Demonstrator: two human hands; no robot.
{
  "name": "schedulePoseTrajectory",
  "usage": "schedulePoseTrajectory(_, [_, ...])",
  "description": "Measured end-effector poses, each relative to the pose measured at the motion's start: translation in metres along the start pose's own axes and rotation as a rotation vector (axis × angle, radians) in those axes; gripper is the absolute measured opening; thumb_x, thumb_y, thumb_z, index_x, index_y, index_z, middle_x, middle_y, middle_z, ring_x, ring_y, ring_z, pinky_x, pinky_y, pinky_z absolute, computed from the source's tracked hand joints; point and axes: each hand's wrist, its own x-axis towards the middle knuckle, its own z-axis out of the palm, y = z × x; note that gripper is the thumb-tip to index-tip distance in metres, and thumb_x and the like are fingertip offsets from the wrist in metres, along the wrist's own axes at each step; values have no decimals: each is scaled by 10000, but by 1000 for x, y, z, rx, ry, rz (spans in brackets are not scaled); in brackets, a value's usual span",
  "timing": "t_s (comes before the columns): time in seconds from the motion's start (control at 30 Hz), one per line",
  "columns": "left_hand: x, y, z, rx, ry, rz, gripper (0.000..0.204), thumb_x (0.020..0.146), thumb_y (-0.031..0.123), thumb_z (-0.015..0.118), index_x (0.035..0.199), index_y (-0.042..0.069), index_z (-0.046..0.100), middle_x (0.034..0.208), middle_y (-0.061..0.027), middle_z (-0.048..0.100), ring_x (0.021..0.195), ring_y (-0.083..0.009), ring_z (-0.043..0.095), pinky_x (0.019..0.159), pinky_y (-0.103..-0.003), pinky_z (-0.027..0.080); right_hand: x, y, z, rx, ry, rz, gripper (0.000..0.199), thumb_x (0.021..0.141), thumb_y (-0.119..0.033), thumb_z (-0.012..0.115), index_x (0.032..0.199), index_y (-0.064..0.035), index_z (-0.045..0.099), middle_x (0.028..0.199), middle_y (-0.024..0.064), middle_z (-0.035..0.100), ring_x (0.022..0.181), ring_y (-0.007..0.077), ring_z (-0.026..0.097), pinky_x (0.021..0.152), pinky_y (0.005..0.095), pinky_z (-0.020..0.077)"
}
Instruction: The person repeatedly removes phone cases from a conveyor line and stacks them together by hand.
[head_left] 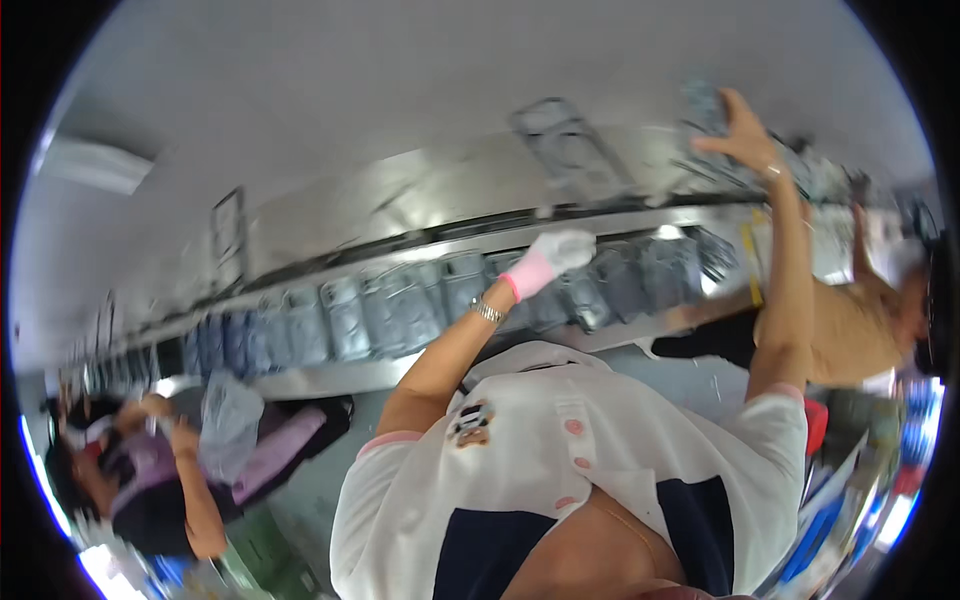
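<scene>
My left hand (552, 261), in a white and pink glove with a metal watch at the wrist, is over a long row of clear and dark phone cases (398, 306) on the near ledge. Its fingers are curled together, and whatever they may hold is hidden. My bare right hand (744, 138) reaches far forward on the right. Thumb and fingers bracket a bluish, blurred phone case (705, 108). On the metal surface between my hands, a large clear phone case (575, 155) stands or hangs tilted; motion blur hides how.
A dark rail (440, 238) runs along the metal bench behind the row. Another case frame (229, 240) is farther left. A co-worker in purple (150, 460) works at the left beside a plastic bag (230, 425); a person in tan (850, 330) is close on my right.
</scene>
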Motion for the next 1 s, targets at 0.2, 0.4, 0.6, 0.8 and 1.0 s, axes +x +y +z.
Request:
schedulePoseTrajectory(0.2, [-158, 40, -103, -37, 521, 120, 364, 897, 65, 629, 1242, -8, 538, 1094, -56, 636, 1023, -105, 594, 928, -253, 472, 25, -69, 42, 668, 25, -28, 835, 789, -504, 721, 1381, -2, 410, 1256, 113, 549, 1200, 205, 501, 1028, 337, 369])
schedulePoseTrajectory(0.4, [-298, 76, -228, 205, 1536, 407, 1037, 730, 179, 808, 1481, -19, 120, 1476, -204, 262, 1338, -285, 332, 1082, -353, 332, 34, -297, 128, 1015, -344, -482, 949, 730, -580, 735, 1411, -32, 365, 1327, 97, 503, 1286, 236, 439, 1065, 391, 350])
schedulePoseTrajectory(0.6, [-291, 154, -301, 138, 1379, 520, 767, 887, 167, 662, 1464, -32, 197, 1359, -196, 436, 1248, -245, 444, 1040, -313, 349, 51, -410, 199, 1131, -489, -542, 955, 693, -399, 831, 1434, -106, 304, 1399, 95, 440, 1307, 229, 411, 1083, 406, 345])
schedulePoseTrajectory(0.8, [-245, 161, -274, -34, 849, 420, 405, 952, 89, 535, 1341, 24, 442, 992, -21, 591, 913, -120, 577, 792, -236, 437, 59, -377, 220, 791, -500, -517, 946, 662, -300, 869, 1421, -130, 330, 1407, 52, 433, 1327, 209, 371, 1098, 402, 338])
schedulePoseTrajectory(1.0, [-215, 140, -228, 85, 659, 502, 206, 901, 56, 624, 1045, 40, 477, 1094, -93, 589, 1142, -161, 541, 938, -290, 451, 18, -342, 186, 877, -392, -385, 998, 603, -367, 892, 1397, -91, 354, 1351, 78, 472, 1276, 222, 436, 1090, 363, 336])
